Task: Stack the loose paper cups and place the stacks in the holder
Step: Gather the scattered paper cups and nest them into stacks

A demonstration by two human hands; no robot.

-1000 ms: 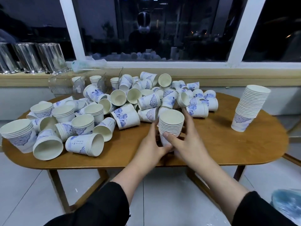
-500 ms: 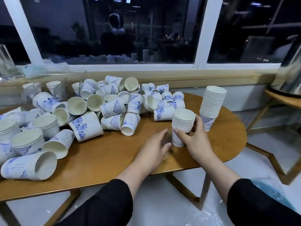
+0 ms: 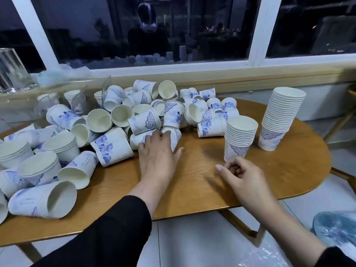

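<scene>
Dark window panes are backing a wooden oval table point(image 3: 192, 182) that is carrying the paper cups. Loose blue-patterned paper cups point(image 3: 119, 120) are lying heaped across the left and middle of the tabletop, some on their sides, some nested in short stacks. A short stack of cups point(image 3: 239, 135) is standing upright toward the right of the table, and a taller stack point(image 3: 279, 118) is standing just beside it, further right, near the table's rounded end. The left hand point(image 3: 157, 154) is reaching forward with fingers spread and nearly straight, its fingertips point(image 3: 154, 134) touching an overturned cup point(image 3: 171, 137) at the front edge of the heap; it is gripping nothing. The right hand point(image 3: 242, 177) is hovering over the tabletop just in front of the short stack, apart from it, fingers loosely curled and holding nothing. Both forearms are showing black sleeves point(image 3: 115, 232). A clear plastic container point(image 3: 57, 97) is sitting behind the heap at the left, with a few cups visible through its wall. Blue plastic wrapping point(image 3: 335, 230) is lying on the floor at the lower right.
</scene>
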